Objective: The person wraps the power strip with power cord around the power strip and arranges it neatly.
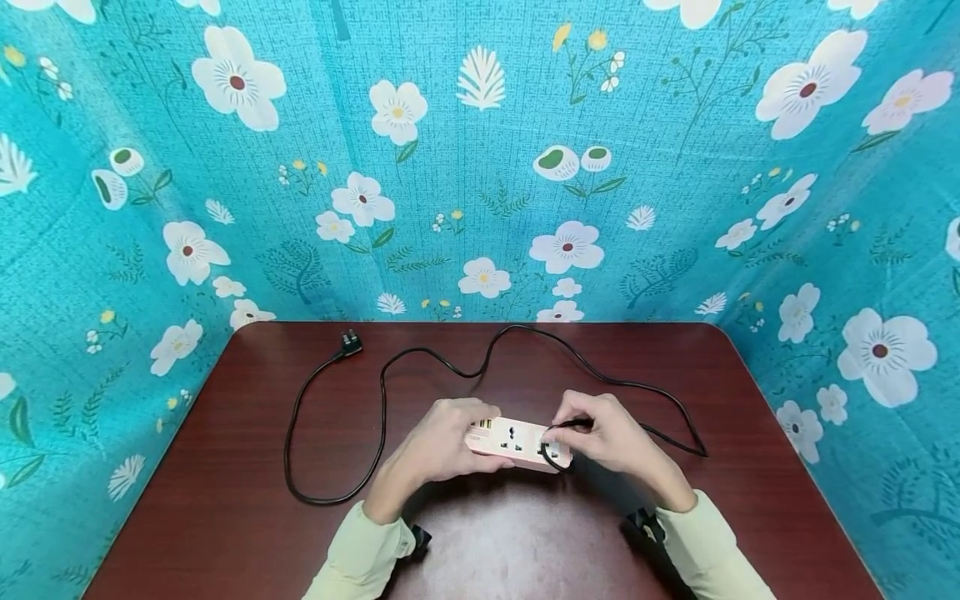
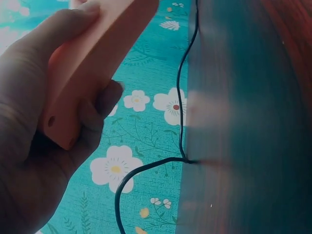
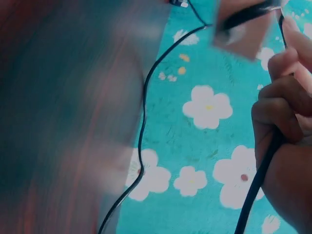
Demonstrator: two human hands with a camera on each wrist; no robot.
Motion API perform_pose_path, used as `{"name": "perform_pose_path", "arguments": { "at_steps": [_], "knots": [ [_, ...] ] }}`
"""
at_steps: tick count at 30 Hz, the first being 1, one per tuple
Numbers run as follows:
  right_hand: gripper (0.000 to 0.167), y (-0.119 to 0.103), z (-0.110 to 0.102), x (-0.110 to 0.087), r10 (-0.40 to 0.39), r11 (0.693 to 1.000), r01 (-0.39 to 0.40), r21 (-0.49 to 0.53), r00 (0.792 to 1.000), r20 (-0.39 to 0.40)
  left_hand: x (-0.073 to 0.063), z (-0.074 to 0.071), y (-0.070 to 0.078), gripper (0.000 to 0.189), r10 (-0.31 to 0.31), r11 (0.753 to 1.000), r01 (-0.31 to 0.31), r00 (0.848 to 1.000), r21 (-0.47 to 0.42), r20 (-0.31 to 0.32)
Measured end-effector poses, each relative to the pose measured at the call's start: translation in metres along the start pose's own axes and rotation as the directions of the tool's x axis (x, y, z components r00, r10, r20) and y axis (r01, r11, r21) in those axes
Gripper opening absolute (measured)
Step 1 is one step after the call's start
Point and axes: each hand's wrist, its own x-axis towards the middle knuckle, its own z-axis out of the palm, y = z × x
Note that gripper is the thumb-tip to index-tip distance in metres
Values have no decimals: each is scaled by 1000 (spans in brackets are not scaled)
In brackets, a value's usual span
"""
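Observation:
A pale pink power strip (image 1: 528, 457) with sockets on its upper face is held at its left end by my left hand (image 1: 438, 446). In the left wrist view, the thumb lies along one side of the strip (image 2: 92, 58) and fingers curl around the other. My right hand (image 1: 611, 433) pinches the black cord (image 1: 558, 464) close to the strip's right end, where the cord bends in a loop. The right wrist view shows curled fingers (image 3: 282, 105) around the cord (image 3: 258, 183), beside the end of the strip (image 3: 243, 44).
The cord (image 1: 384, 383) winds across the dark red-brown table (image 1: 225, 467) behind and left of my hands. It ends in a black three-pin plug (image 1: 350, 343) near the back left. A turquoise floral cloth (image 1: 480, 208) rises around the back and sides.

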Motion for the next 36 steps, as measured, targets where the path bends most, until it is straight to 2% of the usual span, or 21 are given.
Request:
{"name": "perform_pose_path", "arguments": {
  "at_steps": [3, 7, 12, 14, 16, 20, 22, 27, 33, 36],
  "knots": [
    [27, 3, 1, 0, 1, 999, 0, 32, 999, -48, -2, -1, 0, 53, -7, 999, 6, 1000, -42, -27],
    [25, 4, 3, 2, 20, 995, -15, 95, 998, -54, -4, 0, 0, 50, 3, 999, -6, 996, -34, -88],
    [22, 7, 4, 3, 94, 994, -91, 58, 994, -51, -3, 4, -1, 49, 0, 999, -6, 989, -43, -147],
    [25, 8, 4, 2, 140, 990, -139, 31, 990, -15, -3, 5, -1, 51, -15, 998, 6, 988, -58, -153],
    [31, 8, 4, 2, 180, 982, -182, 48, 983, 33, -3, 6, 0, 52, -29, 999, 23, 988, -43, -150],
    [29, 6, 6, 1, 225, 965, -232, 126, 972, 64, 0, 3, 4, 53, -43, 996, 50, 994, 72, -97],
    [24, 4, 8, 2, 199, 965, -203, 166, 979, 44, 4, 0, 8, 53, -51, 989, 57, 997, 135, -53],
    [24, -3, 11, 6, 82, 984, -78, 162, 997, -14, 18, -3, 18, 55, -100, 962, 85, 994, 261, 42],
    [26, -5, 10, 9, 17, 988, -10, 153, 999, -45, 28, -3, 23, 61, -152, 931, 118, 986, 346, 73],
    [27, -5, 8, 8, -1, 990, 7, 138, 999, -42, 29, -1, 21, 61, -178, 930, 141, 980, 339, 83]
  ]
}}
